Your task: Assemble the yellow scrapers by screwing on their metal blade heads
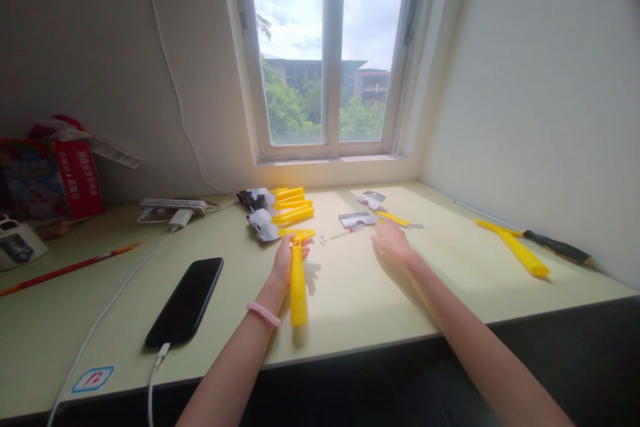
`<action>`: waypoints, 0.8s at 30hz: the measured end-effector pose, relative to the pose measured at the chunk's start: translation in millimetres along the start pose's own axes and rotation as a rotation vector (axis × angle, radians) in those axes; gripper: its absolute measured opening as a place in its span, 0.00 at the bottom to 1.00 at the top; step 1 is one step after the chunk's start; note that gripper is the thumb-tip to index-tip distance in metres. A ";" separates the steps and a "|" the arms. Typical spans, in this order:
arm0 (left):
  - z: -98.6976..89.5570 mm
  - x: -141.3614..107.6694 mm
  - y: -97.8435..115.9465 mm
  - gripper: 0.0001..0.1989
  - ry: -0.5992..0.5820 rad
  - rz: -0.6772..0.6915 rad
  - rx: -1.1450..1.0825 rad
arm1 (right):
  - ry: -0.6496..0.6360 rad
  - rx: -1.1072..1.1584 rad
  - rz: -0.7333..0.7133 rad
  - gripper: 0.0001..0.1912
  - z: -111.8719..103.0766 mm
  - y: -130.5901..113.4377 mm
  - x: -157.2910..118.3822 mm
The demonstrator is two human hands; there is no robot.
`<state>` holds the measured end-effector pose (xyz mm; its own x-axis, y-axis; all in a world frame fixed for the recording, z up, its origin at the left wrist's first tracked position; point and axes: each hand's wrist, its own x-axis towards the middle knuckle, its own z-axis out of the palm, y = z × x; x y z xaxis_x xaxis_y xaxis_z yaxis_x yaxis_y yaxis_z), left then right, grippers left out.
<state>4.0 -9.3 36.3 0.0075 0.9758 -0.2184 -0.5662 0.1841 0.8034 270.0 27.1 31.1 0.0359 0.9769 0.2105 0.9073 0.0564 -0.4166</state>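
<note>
Below a bright window, a pale tabletop lies under two hands.
Head view: the left hand curls around the head of a yellow T-shaped tool, handle toward the person; the right hand, blurred, is at a flat yellow piece, its grip impossible to tell. Holding the tool steady, clear of the tiny loose bits just beside it, should help.

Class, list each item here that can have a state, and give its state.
Yellow T-shaped tool: held in left hand
Right hand: blurred, grip unclear
Phone: dark, white cable plugged in
Window: appears shut
Black-handled tool: lying flat
Power strip: adapter apparently plugged in
</note>
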 end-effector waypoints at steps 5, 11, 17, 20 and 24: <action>4.1 -3.4 -2.1 0.12 -0.033 -0.047 0.060 | 0.107 -0.284 0.305 0.24 4.0 70.5 21.4; 2.8 -1.7 -3.5 0.12 -0.028 -0.052 0.075 | 0.118 -0.341 0.297 0.21 -11.0 87.6 13.8; 1.7 0.0 -5.4 0.12 -0.049 -0.072 0.077 | 0.118 -0.108 0.392 0.22 -29.4 96.9 3.8; 1.3 0.5 -6.2 0.13 -0.049 -0.071 0.065 | 0.073 -0.111 0.427 0.15 -39.3 103.1 -3.7; -0.7 1.9 -8.0 0.10 -0.053 -0.089 0.046 | -0.059 -0.084 0.450 0.06 -50.8 104.9 -16.9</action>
<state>8.0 -9.0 29.1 0.1003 0.9600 -0.2613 -0.5232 0.2743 0.8069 385.8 6.0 28.7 0.4126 0.9105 -0.0268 0.8379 -0.3909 -0.3810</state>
